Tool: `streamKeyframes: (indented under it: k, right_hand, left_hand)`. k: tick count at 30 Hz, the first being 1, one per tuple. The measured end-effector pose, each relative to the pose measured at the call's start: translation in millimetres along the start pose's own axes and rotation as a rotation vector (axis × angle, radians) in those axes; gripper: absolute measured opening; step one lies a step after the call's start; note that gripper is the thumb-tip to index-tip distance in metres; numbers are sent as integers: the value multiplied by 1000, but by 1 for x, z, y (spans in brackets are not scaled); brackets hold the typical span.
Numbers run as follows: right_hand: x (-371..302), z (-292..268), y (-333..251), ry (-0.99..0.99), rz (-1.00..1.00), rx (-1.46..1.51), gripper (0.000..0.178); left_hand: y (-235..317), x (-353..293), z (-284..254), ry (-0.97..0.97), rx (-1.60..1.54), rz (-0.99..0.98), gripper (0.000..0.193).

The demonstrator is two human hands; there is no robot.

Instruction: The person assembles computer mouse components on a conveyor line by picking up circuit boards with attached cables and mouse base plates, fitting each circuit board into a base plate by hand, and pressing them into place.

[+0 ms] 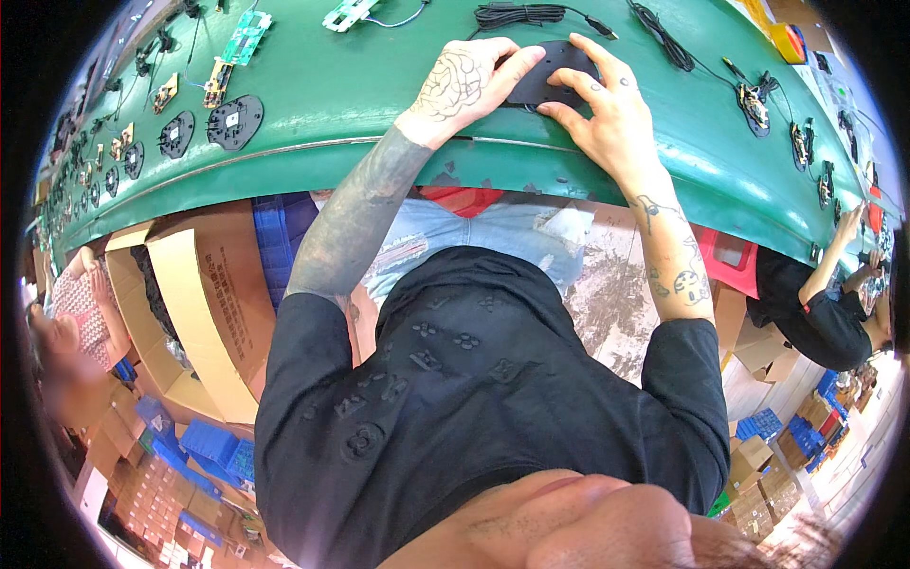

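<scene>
A flat black plastic mouse-shaped base plate (542, 83) is between my two hands at the near edge of the green work surface (360, 81). My left hand (466, 83) grips its left side, the thumb laid along the top and the other fingers partly hidden. On the right side, my right hand (607, 109) curls around the plate, fingertips at its far and near edges. Just beyond lies a coiled black cable (519, 15). A second black cable bundle (661, 36) runs right to a base with a small circuit board (755, 106).
More black bases (235, 121), green circuit boards (248, 38) and small parts line the belt at left. A yellow tape roll (789, 44) lies at far right. An open cardboard box (204, 313) stands below left. Co-workers sit at left (90, 303) and right (820, 313).
</scene>
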State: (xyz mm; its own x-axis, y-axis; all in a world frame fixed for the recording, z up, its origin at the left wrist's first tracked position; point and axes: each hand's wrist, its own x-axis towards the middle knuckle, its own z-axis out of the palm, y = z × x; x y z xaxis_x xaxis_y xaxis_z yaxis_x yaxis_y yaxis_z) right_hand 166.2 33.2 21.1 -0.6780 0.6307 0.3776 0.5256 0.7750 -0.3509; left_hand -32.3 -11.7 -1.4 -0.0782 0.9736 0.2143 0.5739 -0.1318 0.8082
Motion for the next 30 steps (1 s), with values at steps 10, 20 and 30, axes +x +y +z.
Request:
streamKeyframes:
  k: [10,20,30]
  right_hand:
    - [-5,-20,27,589,169,465,15]
    - [-2,-4,42,-46,97,170,25]
    - [4,-17,34,-236,167,216,34]
  left_hand:
    - [0,6,-13,159,455,752,29]
    - [-7,7,3,-67,290,499,30]
    - [-15,6,-4,-122,139,331,37]
